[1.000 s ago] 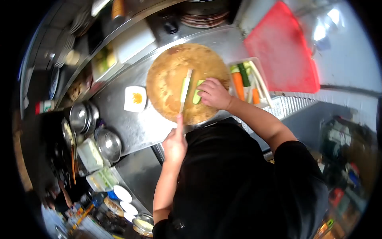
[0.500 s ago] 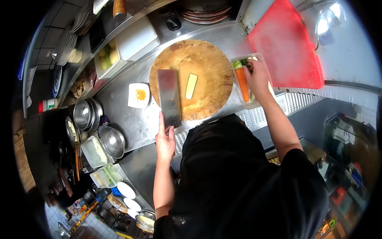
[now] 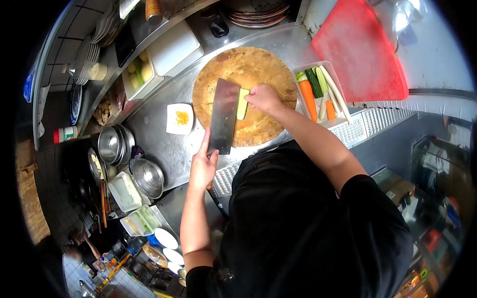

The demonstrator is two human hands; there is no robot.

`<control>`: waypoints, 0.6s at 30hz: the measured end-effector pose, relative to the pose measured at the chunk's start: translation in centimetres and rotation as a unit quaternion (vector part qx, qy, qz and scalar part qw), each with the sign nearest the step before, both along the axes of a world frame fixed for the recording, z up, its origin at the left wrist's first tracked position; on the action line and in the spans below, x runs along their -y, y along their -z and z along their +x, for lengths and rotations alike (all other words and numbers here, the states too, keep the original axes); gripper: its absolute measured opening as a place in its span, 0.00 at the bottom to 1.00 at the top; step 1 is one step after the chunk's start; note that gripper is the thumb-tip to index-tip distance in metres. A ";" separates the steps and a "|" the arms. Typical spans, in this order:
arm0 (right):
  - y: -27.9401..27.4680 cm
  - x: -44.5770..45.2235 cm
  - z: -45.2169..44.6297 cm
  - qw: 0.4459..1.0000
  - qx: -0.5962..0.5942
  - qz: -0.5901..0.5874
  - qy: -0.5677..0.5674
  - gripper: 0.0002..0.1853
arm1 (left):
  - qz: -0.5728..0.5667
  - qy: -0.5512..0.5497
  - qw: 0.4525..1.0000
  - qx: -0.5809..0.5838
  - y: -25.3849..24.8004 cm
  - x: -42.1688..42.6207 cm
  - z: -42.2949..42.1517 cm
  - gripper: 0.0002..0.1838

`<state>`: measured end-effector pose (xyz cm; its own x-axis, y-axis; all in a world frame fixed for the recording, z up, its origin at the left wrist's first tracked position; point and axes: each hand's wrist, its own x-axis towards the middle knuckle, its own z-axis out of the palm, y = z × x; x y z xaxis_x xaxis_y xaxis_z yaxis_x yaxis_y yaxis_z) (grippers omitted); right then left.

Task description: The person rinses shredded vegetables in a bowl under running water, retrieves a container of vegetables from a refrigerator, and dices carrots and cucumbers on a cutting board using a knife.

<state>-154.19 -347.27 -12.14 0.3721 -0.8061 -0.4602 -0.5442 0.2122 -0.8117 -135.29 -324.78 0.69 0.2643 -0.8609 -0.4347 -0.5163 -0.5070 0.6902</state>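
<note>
My left hand [image 3: 202, 168] is wrapped round the handle of a broad cleaver [image 3: 223, 116], its index finger stretched along the blade. The blade lies nearly flat over the left part of a round wooden chopping board [image 3: 268, 64]. Just right of the blade, a pale green cucumber piece [image 3: 242, 104] rests on the board. My right hand [image 3: 264, 98] is closed at the upper right edge of that piece, its fingertips bent and partly hidden. A container [image 3: 324, 64] right of the board holds a carrot [image 3: 308, 98], dark green cucumber [image 3: 313, 82] and long white stalks [image 3: 337, 93].
A square white dish [image 3: 174, 128] with orange bits sits left of the board. A red cutting board [image 3: 355, 54] leans at the upper right. Metal bowls [image 3: 148, 178] and food tubs [image 3: 125, 192] stand at the left. Another person's arm [image 3: 92, 246] shows at the lower left.
My right hand went from the cucumber piece to the vegetable container, then came back to the piece. The cleaver turned from edge-on to flat, then shifted right towards the cucumber.
</note>
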 end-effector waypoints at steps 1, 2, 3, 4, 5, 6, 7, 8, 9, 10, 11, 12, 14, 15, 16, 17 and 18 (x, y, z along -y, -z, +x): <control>-0.2 0.0 0.0 1.000 -0.008 -0.003 -0.001 0.12 | -0.002 0.002 1.000 -0.001 0.1 0.1 0.2 0.44; -0.4 0.0 0.0 1.000 -0.015 -0.006 -0.001 0.12 | 0.002 0.001 1.000 -0.006 0.1 0.2 0.4 0.44; -0.4 0.0 0.1 1.000 -0.023 -0.009 -0.001 0.12 | 0.005 0.000 1.000 -0.011 -0.1 0.4 0.4 0.44; -0.4 0.0 0.2 0.999 -0.029 -0.015 -0.005 0.12 | 0.008 0.000 1.000 -0.015 -0.2 0.5 0.6 0.44; -0.5 -0.1 0.2 0.999 -0.035 -0.020 -0.008 0.13 | 0.012 0.000 1.000 -0.019 -0.3 0.7 0.7 0.44; -0.4 -0.1 0.2 0.999 -0.041 -0.025 -0.011 0.13 | 0.016 0.001 1.000 -0.023 -0.3 0.8 0.8 0.44; -0.3 -0.1 0.2 0.998 -0.046 -0.032 -0.013 0.13 | 0.018 0.002 1.000 -0.025 -0.2 0.9 0.9 0.44; -0.2 -0.1 0.3 0.998 -0.051 -0.039 -0.016 0.13 | 0.019 0.003 0.999 -0.028 -0.2 1.0 1.0 0.44; 0.0 -0.1 0.3 0.997 -0.055 -0.046 -0.019 0.13 | 0.019 0.005 0.999 -0.031 -0.2 1.1 1.0 0.44; 0.3 -0.1 0.3 0.997 -0.057 -0.049 -0.013 0.13 | 0.025 0.006 0.999 -0.029 -0.2 1.3 1.0 0.44; 0.6 -0.2 0.4 0.997 -0.059 -0.051 -0.008 0.13 | 0.032 0.007 0.999 -0.027 -0.3 1.4 1.0 0.44; 0.8 -0.3 0.5 0.997 -0.060 -0.054 -0.002 0.13 | 0.044 0.008 0.999 -0.022 -0.5 1.6 1.0 0.44; 1.2 -0.3 0.5 0.997 -0.058 -0.057 0.005 0.13 | 0.051 0.012 0.999 -0.010 -0.8 1.7 0.8 0.43; 1.0 -0.3 0.5 0.997 -0.058 -0.059 0.009 0.13 | 0.046 0.015 0.999 -0.004 -1.0 1.5 0.7 0.43; 0.9 -0.3 0.5 0.996 -0.064 -0.056 0.000 0.13 | 0.041 0.018 0.999 0.002 -1.1 1.4 0.6 0.43; 0.7 -0.2 0.4 0.996 -0.070 -0.054 -0.010 0.13 | 0.026 0.026 0.999 0.002 -0.9 1.2 0.8 0.43; 0.7 -0.1 0.4 0.996 -0.076 -0.051 -0.020 0.14 | 0.012 0.033 0.999 0.003 -0.8 1.0 0.9 0.43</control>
<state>-153.81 -347.13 -12.80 0.3367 -0.8376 -0.4301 -0.6682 0.1093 -0.7359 -134.42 -325.80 1.45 0.2097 -0.8661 -0.4537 -0.5528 -0.4878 0.6756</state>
